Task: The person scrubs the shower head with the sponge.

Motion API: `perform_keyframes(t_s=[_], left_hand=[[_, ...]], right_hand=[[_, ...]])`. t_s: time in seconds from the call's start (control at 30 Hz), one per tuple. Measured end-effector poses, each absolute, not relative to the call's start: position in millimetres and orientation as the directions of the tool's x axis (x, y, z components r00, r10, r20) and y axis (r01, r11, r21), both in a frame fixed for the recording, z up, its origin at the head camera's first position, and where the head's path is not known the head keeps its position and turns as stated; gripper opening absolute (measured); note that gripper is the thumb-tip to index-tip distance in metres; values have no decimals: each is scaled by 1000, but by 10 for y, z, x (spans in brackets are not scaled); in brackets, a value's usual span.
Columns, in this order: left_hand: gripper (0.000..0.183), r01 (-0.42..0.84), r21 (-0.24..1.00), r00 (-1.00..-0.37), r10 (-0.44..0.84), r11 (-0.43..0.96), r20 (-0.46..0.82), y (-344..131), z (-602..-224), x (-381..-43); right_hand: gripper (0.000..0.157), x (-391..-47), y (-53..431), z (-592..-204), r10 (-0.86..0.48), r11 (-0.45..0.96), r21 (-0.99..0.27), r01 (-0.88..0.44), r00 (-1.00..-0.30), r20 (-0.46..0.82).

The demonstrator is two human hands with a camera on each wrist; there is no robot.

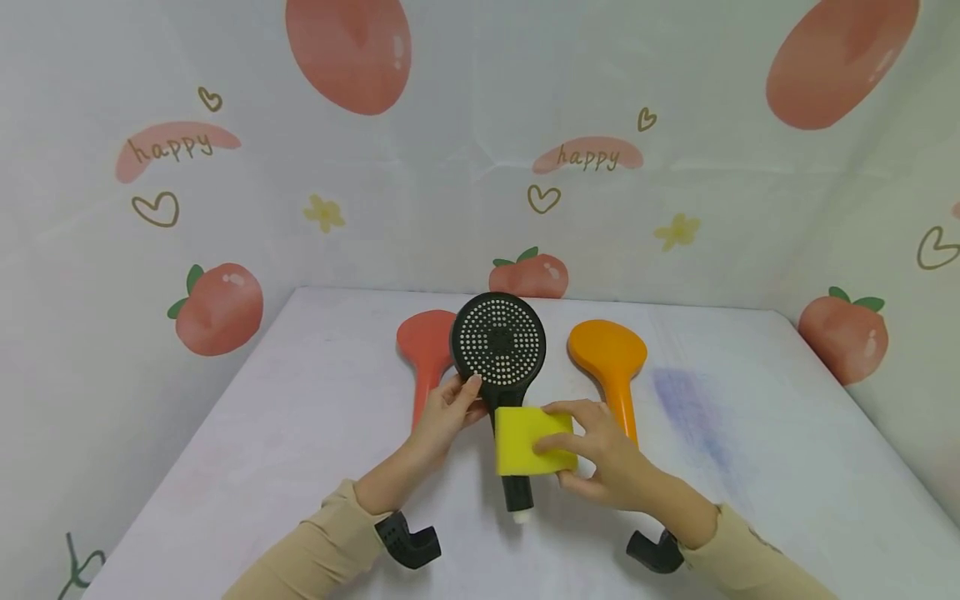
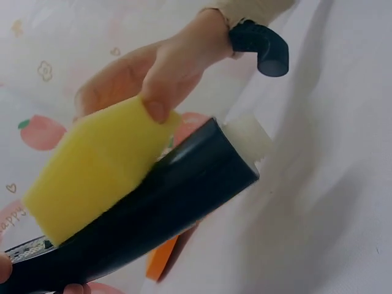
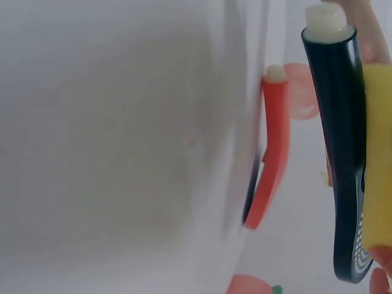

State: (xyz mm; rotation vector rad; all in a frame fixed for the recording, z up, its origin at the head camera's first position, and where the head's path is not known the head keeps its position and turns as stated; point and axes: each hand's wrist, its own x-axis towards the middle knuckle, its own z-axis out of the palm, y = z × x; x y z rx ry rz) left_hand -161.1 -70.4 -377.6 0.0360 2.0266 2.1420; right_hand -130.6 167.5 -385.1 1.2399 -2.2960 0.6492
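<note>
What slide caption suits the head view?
Left hand holds black shower head, right hand holds yellow sponge to its handle; red shower head and orange shower head lie either side.

A yellow sponge (image 3: 378, 159) touches a black showerhead (image 3: 344, 141)

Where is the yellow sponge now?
The yellow sponge is slightly right of centre in the head view, in the right hand, against the black shower head's handle.

- Toward seven o'clock, a beige left sleeve (image 1: 315, 533), creased near its cuff
- Toward four, a matching right sleeve (image 1: 750, 550)
- At each wrist, a bent black fitting (image 1: 411, 546) (rather like elbow pipe, from here)
</note>
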Motion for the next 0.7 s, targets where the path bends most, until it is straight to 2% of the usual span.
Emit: perform_keyframes(t_s=[0.13,0.4,0.7], left_hand=[[41,-126,991,-983,141,-47,-118,-719,-3774,-1616],[40,-146,988,-976,171,-47,-136,-720,-3772,-1597],[41,-139,987,-978,165,-77,-125,-746,-3783,-1602]], right_hand=[[41,-1306,1676,-3862,-651,468,-177,-866,-473,594],[41,-1420,1652,-3848,-543,522,-177,-834,-486,685],[43,-1373,1761,-3941,-522,545,-263,-796,-568,636]])
